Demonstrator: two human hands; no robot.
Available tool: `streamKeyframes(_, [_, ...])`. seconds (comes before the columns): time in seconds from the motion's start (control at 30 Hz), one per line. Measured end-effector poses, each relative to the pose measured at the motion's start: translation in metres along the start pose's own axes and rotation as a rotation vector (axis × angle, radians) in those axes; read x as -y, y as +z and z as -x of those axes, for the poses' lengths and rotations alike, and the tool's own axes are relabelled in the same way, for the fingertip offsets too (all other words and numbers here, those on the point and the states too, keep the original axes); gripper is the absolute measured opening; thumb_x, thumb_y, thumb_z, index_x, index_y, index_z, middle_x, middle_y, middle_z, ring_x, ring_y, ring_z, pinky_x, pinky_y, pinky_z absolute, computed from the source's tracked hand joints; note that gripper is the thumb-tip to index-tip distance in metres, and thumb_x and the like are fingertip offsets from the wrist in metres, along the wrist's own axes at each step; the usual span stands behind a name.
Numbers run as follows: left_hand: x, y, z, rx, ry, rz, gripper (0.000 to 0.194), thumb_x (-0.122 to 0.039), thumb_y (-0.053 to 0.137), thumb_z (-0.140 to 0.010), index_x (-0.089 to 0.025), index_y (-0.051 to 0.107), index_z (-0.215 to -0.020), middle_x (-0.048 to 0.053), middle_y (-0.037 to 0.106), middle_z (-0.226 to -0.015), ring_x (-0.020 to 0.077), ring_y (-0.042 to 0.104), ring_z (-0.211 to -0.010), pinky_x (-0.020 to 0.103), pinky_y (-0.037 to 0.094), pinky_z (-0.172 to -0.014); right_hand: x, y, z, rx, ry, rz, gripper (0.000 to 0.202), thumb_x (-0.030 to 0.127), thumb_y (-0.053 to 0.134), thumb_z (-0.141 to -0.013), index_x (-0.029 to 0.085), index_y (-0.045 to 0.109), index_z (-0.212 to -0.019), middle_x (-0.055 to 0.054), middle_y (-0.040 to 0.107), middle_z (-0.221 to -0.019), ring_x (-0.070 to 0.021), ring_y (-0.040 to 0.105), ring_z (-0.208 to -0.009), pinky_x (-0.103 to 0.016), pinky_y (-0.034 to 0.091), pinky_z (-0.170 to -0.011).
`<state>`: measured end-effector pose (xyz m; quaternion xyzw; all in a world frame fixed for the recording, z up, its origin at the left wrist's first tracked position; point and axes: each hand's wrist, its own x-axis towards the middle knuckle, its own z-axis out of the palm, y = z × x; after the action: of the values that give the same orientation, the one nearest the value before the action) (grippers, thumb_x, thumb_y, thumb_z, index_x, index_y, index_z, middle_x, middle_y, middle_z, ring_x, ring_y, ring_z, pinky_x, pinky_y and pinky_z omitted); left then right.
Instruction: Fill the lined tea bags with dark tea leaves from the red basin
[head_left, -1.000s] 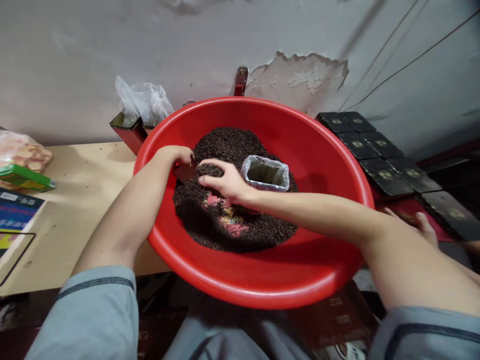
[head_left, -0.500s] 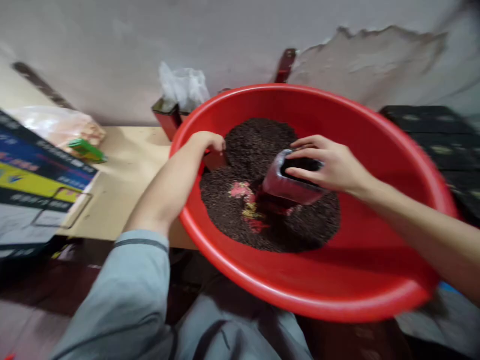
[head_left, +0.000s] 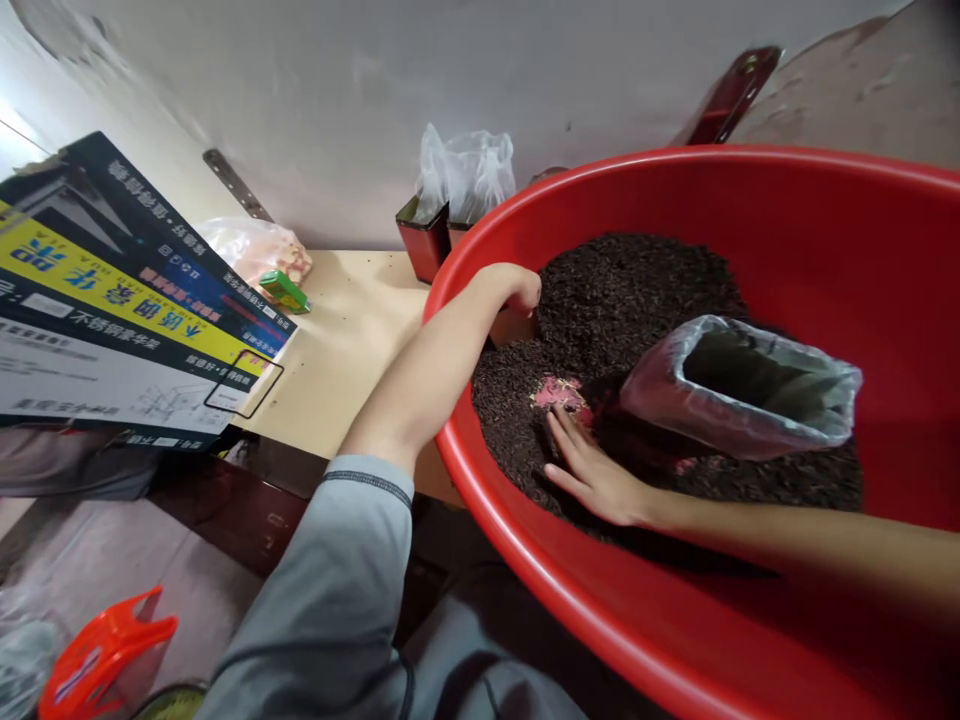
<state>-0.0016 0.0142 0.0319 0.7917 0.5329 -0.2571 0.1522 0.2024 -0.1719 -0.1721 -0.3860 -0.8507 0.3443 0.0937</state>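
Note:
Dark potting soil (head_left: 637,290) lies in a big red basin (head_left: 810,200). My left hand (head_left: 519,290) is closed at the basin's left side, around a small reddish-brown container (head_left: 513,328) that is mostly hidden by the hand and soil. My right hand (head_left: 600,478) rests open on the soil, fingers stretched toward a patch of pink and yellowish granules (head_left: 559,392). Behind it, a square pot lined with a clear plastic bag (head_left: 667,385) leans tilted in the soil, its mouth facing up and right; no hand touches it.
The basin overhangs a pale wooden board (head_left: 352,290) against the wall. On the board are plastic-lined pots (head_left: 424,240), a bag (head_left: 259,250) and a green box (head_left: 285,290). A large printed carton (head_left: 135,310) juts in from the left; an orange plastic item (head_left: 105,650) lies below.
My right hand has left the lined pot and moved down-left onto the soil by the granules. The view has swung left. My left hand stays at the small container.

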Motion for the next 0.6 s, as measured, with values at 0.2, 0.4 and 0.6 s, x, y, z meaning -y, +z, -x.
streamKeyframes(0.2, [0.001,-0.003,-0.003,-0.002,0.020,-0.004,0.056,-0.011,0.064,-0.088,-0.009,0.067,-0.143,0.014,0.072,-0.139,0.0295,0.068,-0.121,0.035,0.051,-0.102,0.039,0.040,-0.046,-0.137,-0.055,-0.365,0.083,0.071,0.034,-0.103,0.023,0.024,-0.171,-0.014,0.022,-0.177,-0.0305,0.021,-0.164,-0.056,0.021,-0.133])
streamKeyframes(0.4, [0.002,-0.008,-0.001,0.001,-0.016,0.006,0.059,-0.010,0.065,-0.087,-0.011,0.065,-0.146,0.014,0.072,-0.139,0.0310,0.068,-0.121,0.037,0.051,-0.103,0.072,0.034,-0.046,-0.185,0.069,-0.628,0.080,0.072,0.057,-0.094,0.025,0.051,-0.158,-0.015,0.055,-0.155,-0.0316,0.050,-0.147,-0.054,0.035,-0.126])
streamKeyframes(0.6, [0.005,-0.005,-0.008,0.009,-0.022,0.039,0.062,-0.011,0.068,-0.084,-0.013,0.066,-0.146,0.013,0.072,-0.138,0.0318,0.068,-0.120,0.037,0.052,-0.101,0.079,0.029,-0.048,-0.294,0.038,-0.666,0.047,0.053,0.069,-0.090,0.023,0.074,-0.126,-0.011,0.071,-0.120,-0.0273,0.066,-0.118,-0.047,0.049,-0.111])
